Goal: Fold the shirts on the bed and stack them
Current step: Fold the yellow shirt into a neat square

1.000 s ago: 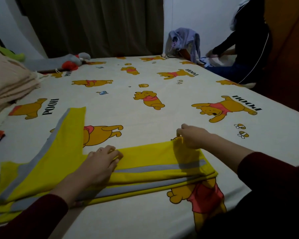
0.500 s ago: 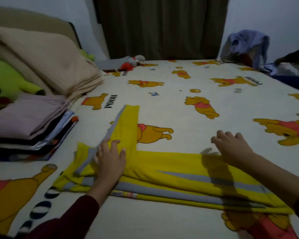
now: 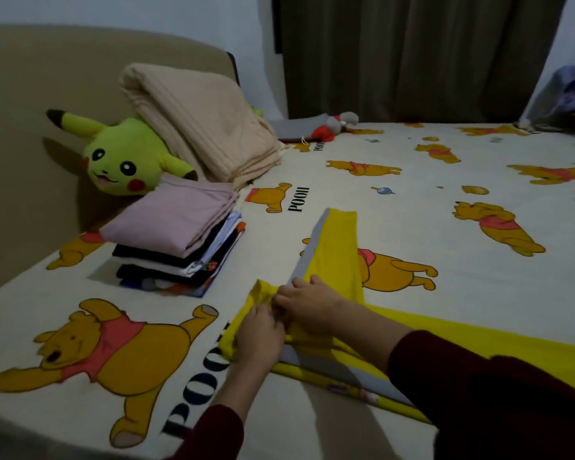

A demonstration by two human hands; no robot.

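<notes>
Smooth matt cloth shirt (image 3: 339, 240), ribbed beige blanket (image 3: 200, 121)

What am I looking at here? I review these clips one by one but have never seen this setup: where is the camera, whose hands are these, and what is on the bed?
There is no machine. The single picture comes from a camera worn on a person's head, looking forward and down at their own two bare hands. The left hand and right hand meet at one end of a yellow shirt with grey stripes, and both pinch its bunched fabric; one sleeve stretches away across the bed. The shirt lies on a Winnie the Pooh bedsheet. To the left stands a stack of folded shirts, pink on top. Behind it lean a Pikachu plush and a folded beige blanket. A small grey and red stuffed toy lies near the dark curtain.
</notes>
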